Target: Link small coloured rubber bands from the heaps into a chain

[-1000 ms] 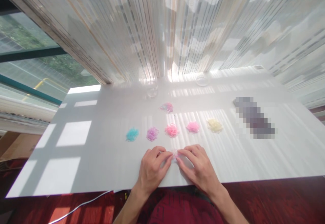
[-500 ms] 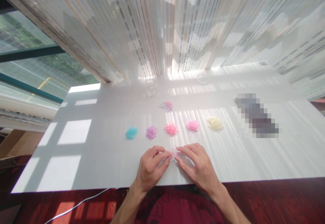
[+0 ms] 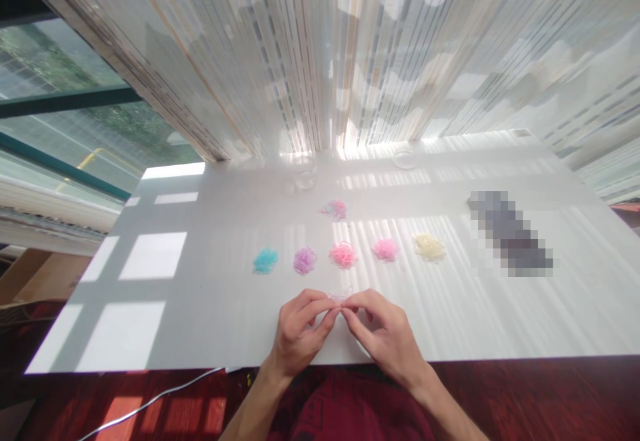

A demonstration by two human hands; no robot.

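In the head view, the left hand (image 3: 300, 328) and the right hand (image 3: 385, 331) come together near the front edge of a white table (image 3: 210, 321). Thumb and fingers on each are pinched on some pale strands (image 3: 342, 294), and the two sets of fingertips meet, or nearly so. The strands show just beyond the fingertips, in front of the person's body; they are thin and washed out by the light, so how many there are, and which hand grips which, I cannot tell.

Beyond the hands runs a row of small heaps lying directly on the tabletop: from left to right a turquoise heap (image 3: 265, 261), a purple heap (image 3: 305, 260), a coral-pink heap (image 3: 343, 254), a pink heap (image 3: 385, 250) and a pale yellow heap (image 3: 429, 247). Behind the coral-pink one lies a mixed heap (image 3: 336, 210) of pink and paler pieces.

Farther back, near the curtain (image 3: 320, 54), stands a clear round container (image 3: 305, 173); glare hides its contents. To its right sits a shallow clear round piece (image 3: 404, 158), perhaps a dish or a lid. A blurred-out dark object (image 3: 513, 234) lies on the right of the table. At the far left is a cardboard box (image 3: 47, 278), its inside too dim to read.
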